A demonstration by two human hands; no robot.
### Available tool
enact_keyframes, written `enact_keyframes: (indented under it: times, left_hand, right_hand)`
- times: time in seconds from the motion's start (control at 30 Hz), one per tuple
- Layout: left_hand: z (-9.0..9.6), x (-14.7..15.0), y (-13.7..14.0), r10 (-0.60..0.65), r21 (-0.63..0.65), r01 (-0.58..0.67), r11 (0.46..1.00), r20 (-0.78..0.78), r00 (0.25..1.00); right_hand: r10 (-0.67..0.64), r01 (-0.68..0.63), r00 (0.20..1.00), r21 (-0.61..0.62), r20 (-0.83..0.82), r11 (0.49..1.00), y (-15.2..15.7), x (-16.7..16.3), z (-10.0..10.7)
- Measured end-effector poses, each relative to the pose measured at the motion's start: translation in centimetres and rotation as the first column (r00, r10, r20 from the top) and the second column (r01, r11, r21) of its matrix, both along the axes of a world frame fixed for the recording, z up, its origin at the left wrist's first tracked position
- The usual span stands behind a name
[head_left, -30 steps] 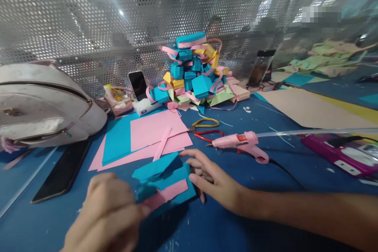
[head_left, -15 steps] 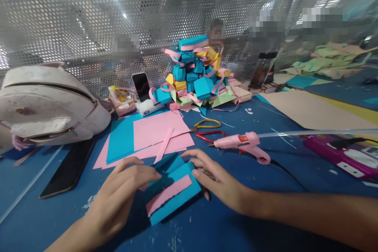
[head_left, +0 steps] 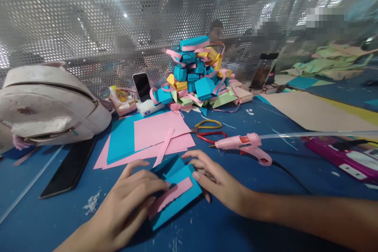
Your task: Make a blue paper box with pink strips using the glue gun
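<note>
A folded blue paper box (head_left: 174, 212) lies low in the middle of the head view, its top flap raised at the back. Across its front face runs a pink paper strip (head_left: 177, 193) with one ragged edge. My left hand (head_left: 130, 201) is closed over the left side of the box, fingers against the strip's left end. At the right end, my right hand (head_left: 217, 181) grips the box, thumb in front and fingers behind. Just behind it, a loose pink strip (head_left: 164, 145) lies on stacked pink sheets (head_left: 158, 128) and blue sheets (head_left: 121, 138).
A pink glue gun (head_left: 240, 144) and scissors (head_left: 208, 130) lie beyond my right hand, near a purple power strip (head_left: 339, 157). A heap of paper boxes (head_left: 191, 76) stands behind. At left are a black phone (head_left: 69, 169) and white backpack (head_left: 53, 106).
My left hand has slid right and slightly down, from the box's back left onto its front face and the strip. My right hand stays at the right end.
</note>
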State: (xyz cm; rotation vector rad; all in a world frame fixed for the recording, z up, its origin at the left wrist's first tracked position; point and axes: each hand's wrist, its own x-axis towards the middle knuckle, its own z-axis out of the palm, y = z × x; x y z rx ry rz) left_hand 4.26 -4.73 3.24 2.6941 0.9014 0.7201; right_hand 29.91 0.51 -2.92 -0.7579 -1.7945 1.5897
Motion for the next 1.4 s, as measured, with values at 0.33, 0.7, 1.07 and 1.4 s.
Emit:
enact_keyframes:
  times: [0.33,0.7,1.07,1.4]
  left_hand:
    - [0.2,0.2,-0.4,-0.032,-0.090,0.025,0.996,-0.078,0.996]
    - [-0.1,0.7,-0.4,-0.071,0.179,0.136,0.974,-0.326,0.943]
    - [0.7,0.4,-0.3,-0.049,0.230,0.172,0.958,-0.458,0.888]
    - [-0.9,-0.5,-0.4,-0.089,0.103,0.097,0.990,-0.074,0.993]
  right_hand:
    - [-0.003,0.003,1.000,0.009,-0.002,1.000,-0.1,-0.1,0.3]
    - [0.026,-0.028,0.999,0.056,0.030,0.998,-0.4,0.1,1.0]
    - [0.032,-0.035,0.998,0.059,0.055,0.998,-0.5,0.3,0.8]
    - [-0.002,0.001,1.000,-0.029,-0.028,1.000,-0.1,0.2,0.0]
